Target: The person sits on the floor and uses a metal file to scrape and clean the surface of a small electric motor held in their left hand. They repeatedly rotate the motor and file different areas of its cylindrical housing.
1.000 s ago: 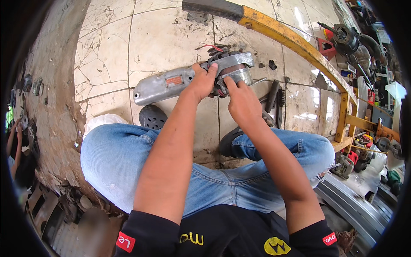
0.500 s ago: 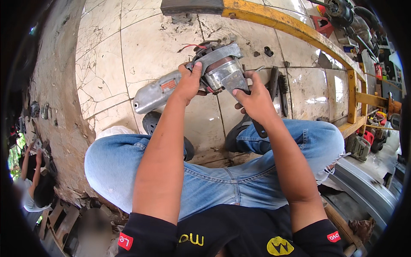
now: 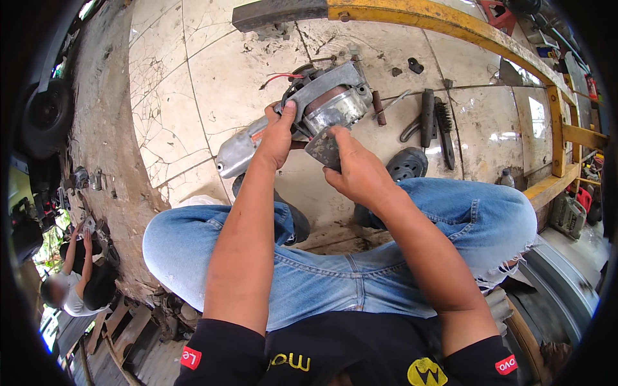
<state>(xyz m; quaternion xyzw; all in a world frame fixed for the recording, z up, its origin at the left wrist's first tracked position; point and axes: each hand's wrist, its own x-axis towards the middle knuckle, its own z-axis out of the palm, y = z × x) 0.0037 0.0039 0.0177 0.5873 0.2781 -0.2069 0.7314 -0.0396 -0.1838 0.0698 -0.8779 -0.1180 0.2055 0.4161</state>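
The person is sitting with knees bent, blue jeans (image 3: 335,283) filling the near part of the view and both bare forearms reaching forward over them. The right hand (image 3: 357,170) is closing on a small dark grey flat piece (image 3: 324,149), pinching it between thumb and fingers and pressing its edge against the shiny rounded end of a grey metal power-tool body (image 3: 302,109). The left hand (image 3: 278,136) is gripping that body around its middle, the thumb lying over the top. The two hands are working close together, just apart, on either side of the tool's head.

The tool body is being held just above the tiled floor (image 3: 193,83), in front of the knees. Its long axis is running diagonally, from the slim handle end low on the left up to the bulky head on the right, so the head is pointing away and to the right. Thin red and black wires (image 3: 278,78) are trailing out of its upper side.

Beyond it, a wire brush (image 3: 444,128) and a dark-handled tool (image 3: 427,116) are lying on the tiles, near a black sandal (image 3: 407,164). Furthest off, a yellow metal frame (image 3: 450,26) is crossing the floor.
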